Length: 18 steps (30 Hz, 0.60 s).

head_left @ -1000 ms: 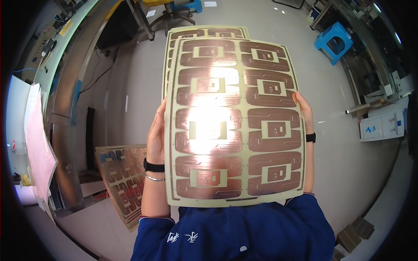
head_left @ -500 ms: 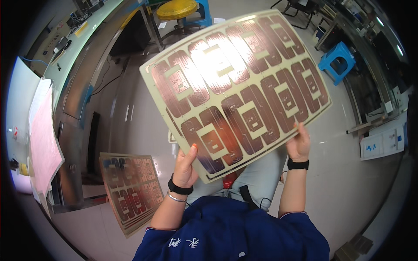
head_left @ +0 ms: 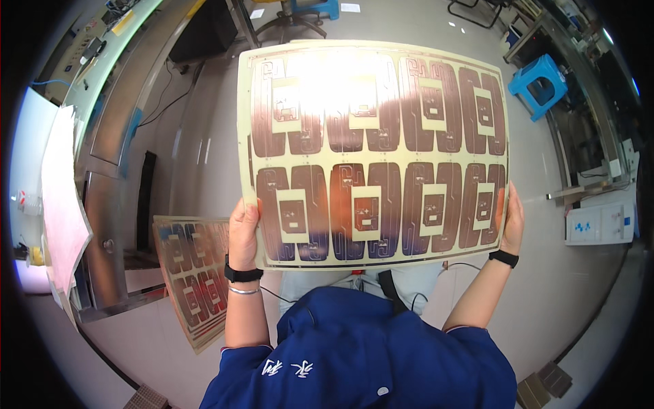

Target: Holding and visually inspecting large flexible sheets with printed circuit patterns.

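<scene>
A large circuit board panel (head_left: 381,158), pale cream with rows of copper-brown patterns, is held up in front of me. My left hand (head_left: 244,228) grips its lower left edge, thumb over the front face. On the opposite edge, my right hand (head_left: 512,221) is closed round the lower right side. Bright glare whitens the upper middle of the panel. Most fingers of both hands are hidden behind it. To the left of my left forearm, a stack of similar copper-patterned panels (head_left: 194,283) leans at a slant, partly covered by my arm.
Along the left runs a glass-topped bench (head_left: 129,54) with a metal frame. Pink and white sheets (head_left: 65,211) hang by it. A blue stool (head_left: 538,85) stands at the far right, near a white tray (head_left: 599,225) with blue bits. Black cables (head_left: 163,102) trail on the floor.
The panel has turned from a tilt to nearly level and come lower. My right hand has moved from its lower edge to its right edge; my left hand has shifted left and up.
</scene>
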Each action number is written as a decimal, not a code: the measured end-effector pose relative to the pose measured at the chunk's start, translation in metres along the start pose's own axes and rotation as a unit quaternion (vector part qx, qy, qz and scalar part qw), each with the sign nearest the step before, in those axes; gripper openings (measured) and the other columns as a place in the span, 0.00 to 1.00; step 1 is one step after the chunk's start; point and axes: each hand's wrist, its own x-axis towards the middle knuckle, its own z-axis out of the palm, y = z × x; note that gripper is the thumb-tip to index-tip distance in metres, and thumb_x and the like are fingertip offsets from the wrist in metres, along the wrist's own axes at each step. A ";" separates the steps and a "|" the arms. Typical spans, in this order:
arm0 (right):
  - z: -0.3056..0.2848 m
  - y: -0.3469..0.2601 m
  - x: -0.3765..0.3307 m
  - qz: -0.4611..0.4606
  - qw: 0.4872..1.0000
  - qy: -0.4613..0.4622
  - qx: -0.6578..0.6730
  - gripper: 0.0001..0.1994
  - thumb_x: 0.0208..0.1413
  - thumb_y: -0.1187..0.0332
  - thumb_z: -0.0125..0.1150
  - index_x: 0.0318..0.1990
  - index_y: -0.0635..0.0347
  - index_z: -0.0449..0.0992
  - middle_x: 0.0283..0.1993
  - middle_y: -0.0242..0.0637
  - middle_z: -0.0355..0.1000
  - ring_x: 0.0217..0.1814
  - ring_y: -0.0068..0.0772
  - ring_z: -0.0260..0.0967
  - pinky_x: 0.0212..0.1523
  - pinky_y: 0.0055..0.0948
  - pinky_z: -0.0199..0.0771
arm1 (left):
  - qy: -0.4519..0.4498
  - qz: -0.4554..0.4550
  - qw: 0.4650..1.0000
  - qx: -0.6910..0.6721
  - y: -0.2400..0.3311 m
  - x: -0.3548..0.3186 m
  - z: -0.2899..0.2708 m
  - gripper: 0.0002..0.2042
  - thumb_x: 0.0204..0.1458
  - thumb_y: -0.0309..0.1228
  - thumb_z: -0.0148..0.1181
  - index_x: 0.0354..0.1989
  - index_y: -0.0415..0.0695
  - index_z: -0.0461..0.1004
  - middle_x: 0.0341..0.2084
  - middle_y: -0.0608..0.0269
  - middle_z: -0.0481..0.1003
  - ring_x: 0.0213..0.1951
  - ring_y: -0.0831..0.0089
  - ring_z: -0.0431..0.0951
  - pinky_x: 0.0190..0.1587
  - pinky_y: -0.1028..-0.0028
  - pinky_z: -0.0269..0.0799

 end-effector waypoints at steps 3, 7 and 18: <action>0.000 -0.002 -0.002 0.007 0.999 -0.024 -0.041 0.23 0.60 0.67 0.46 0.59 0.73 0.56 0.58 0.45 0.60 0.58 0.28 0.60 0.57 0.25 0.58 | 0.011 0.034 0.999 0.040 -0.001 0.002 -0.005 0.17 0.56 0.40 0.51 0.46 0.39 0.69 0.37 0.69 0.73 0.40 0.83 0.69 0.45 0.81 0.63; 0.018 -0.015 -0.009 -0.014 0.997 -0.035 -0.066 0.23 0.60 0.67 0.47 0.59 0.73 0.56 0.57 0.44 0.61 0.57 0.28 0.60 0.56 0.24 0.59 | 0.022 0.043 0.998 0.038 0.001 0.002 -0.009 0.16 0.59 0.37 0.46 0.47 0.37 0.68 0.39 0.65 0.73 0.40 0.81 0.71 0.44 0.80 0.66; 0.030 -0.022 -0.012 -0.026 0.996 -0.058 -0.056 0.22 0.59 0.66 0.48 0.58 0.70 0.59 0.56 0.42 0.64 0.57 0.27 0.61 0.57 0.24 0.57 | 0.077 0.076 0.979 0.174 -0.002 0.004 -0.015 0.16 0.61 0.38 0.41 0.43 0.39 0.70 0.19 0.73 0.71 0.17 0.89 0.64 0.18 0.88 0.57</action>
